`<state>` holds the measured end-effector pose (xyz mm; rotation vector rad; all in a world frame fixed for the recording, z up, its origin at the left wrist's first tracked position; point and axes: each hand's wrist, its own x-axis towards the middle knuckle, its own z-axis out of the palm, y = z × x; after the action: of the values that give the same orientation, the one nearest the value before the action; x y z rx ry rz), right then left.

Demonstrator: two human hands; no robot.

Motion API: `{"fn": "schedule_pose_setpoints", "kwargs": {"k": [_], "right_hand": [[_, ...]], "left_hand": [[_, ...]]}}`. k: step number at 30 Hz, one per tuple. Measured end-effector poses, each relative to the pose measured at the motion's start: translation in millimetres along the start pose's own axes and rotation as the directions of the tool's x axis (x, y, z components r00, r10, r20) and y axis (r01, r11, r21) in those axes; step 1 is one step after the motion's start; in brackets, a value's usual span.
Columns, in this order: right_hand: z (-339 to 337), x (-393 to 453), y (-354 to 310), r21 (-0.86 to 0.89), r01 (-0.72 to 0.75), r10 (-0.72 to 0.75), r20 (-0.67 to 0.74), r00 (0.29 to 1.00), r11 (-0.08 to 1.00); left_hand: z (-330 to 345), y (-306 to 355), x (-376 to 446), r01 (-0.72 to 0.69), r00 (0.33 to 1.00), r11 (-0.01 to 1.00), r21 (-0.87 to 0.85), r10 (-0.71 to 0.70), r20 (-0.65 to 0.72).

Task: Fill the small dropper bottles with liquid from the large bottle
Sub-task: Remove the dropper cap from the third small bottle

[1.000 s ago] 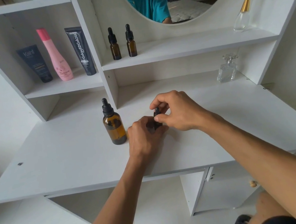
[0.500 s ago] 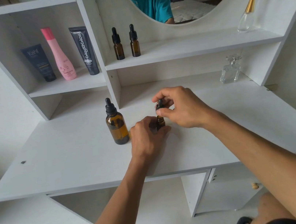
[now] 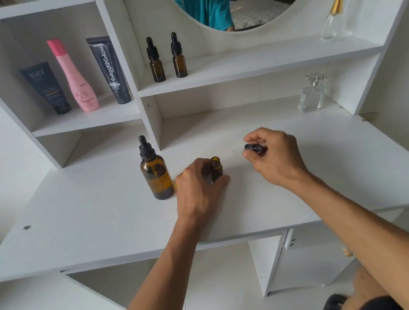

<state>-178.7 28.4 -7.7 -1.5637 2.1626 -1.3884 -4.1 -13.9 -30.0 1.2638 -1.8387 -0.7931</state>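
left hand [image 3: 198, 182] hiding small bottle [image 3: 216, 169] base

head view looks forward and down; near the desk [image 3: 102, 223]

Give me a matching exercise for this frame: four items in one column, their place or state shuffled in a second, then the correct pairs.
Items:
1. large bottle
2. small bottle
3. dropper cap
4. pink bottle

States:
A. pinched in the right hand, off its bottle
B. on the left shelf between two dark tubes
C. uncapped, gripped by the left hand
D. capped, standing free on the desk

Pairs: 1-D, 2-C, 3-A, 4-B
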Motion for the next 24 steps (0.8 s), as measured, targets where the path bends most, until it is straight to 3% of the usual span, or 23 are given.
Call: {"fn": "schedule_pose_setpoints", "kwargs": {"k": [7, 24], "right_hand": [[12, -13, 18, -0.081, -0.007, 0.004, -0.029, 1.000, 0.997], [10, -16, 19, -0.090, -0.048, 0.051, 0.030, 0.998, 0.995]], "left_hand": [[-1, 1, 0, -0.017, 1.000, 0.999, 0.035, 0.018, -0.006], [-3, 6, -4, -0.008, 1.000, 0.999, 0.049, 0.009, -0.010]]}}
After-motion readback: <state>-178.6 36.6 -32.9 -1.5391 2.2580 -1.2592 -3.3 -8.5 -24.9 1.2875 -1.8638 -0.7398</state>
